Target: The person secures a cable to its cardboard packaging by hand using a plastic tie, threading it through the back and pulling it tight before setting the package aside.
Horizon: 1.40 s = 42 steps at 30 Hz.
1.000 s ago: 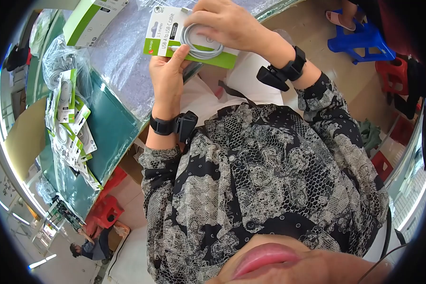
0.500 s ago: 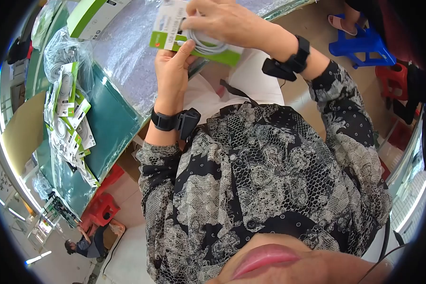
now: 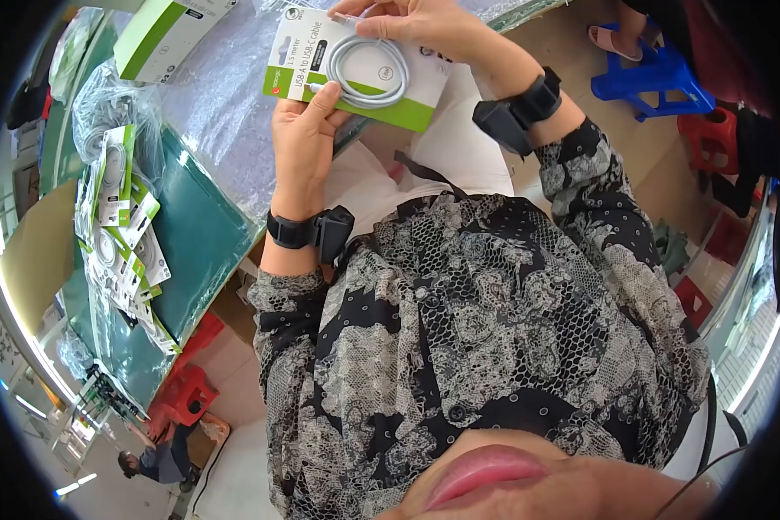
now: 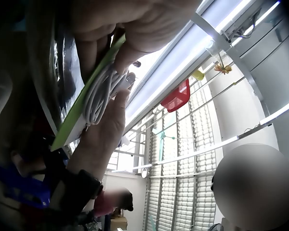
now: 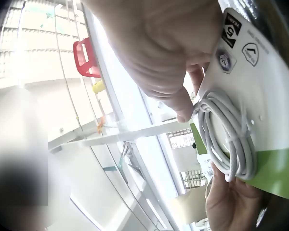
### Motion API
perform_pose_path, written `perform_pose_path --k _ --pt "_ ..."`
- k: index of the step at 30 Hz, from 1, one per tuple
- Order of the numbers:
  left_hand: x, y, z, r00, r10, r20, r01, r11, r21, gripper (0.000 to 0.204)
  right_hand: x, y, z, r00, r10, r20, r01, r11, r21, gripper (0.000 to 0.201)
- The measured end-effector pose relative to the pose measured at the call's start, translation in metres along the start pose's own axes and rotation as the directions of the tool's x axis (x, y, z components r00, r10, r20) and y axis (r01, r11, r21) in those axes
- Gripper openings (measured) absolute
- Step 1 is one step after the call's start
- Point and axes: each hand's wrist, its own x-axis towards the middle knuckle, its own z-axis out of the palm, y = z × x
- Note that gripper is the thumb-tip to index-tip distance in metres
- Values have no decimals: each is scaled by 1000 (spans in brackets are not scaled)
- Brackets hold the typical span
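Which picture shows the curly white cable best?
The head view: the whole coiled white cable lies flat on its packaging card, ring shape clear. The right wrist view shows it close but cropped by the right hand. The left wrist view shows only its edge, squeezed between fingers.

One coiled cable [image 3: 366, 72], one card [image 3: 303, 52], two hands, one box [image 3: 160, 36]

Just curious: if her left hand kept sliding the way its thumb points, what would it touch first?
Probably the coiled white cable on the packaging card; the left hand grips the card's edge, thumb almost at the coil.
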Motion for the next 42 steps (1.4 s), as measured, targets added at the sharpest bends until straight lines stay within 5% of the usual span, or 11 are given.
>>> perform_pose_path --k 2,3,7,10,11,14,20,39,42 --pt "0 1 0 1000 0 6 0 1000 -1 27 2 3 -2 976 79 201 -151 915 375 29" --pt "0 2 0 1000 -3 13 3 1000 1 28 1 4 -3 975 85 206 -159 914 373 29" --pt "1 -3 1 999 49 1 -49 995 -82 31 -2 3 -2 985 111 132 -132 978 163 23" --pt "-2 -8 9 997 74 15 -71 987 -144 33 -1 0 10 976 66 -206 -98 984 -150 15" --pt "-5 -10 15 997 64 39 -57 985 -162 34 -1 1 15 979 64 -194 -95 984 -153 15" --pt "-6 -12 19 998 65 17 -63 991 -122 35 -1 6 33 892 -160 -423 55 967 -250 12" --pt "-2 -16 20 993 100 -58 -94 991 96 37 -8 -5 43 877 -182 -444 45 953 -300 12" --pt "-4 -18 13 994 91 56 -100 976 193 39 -8 15 40 824 -200 -530 18 944 -328 20" --pt "-3 -21 12 994 103 34 -108 977 184 38 -7 -18 38 897 188 -400 -243 965 -93 17"
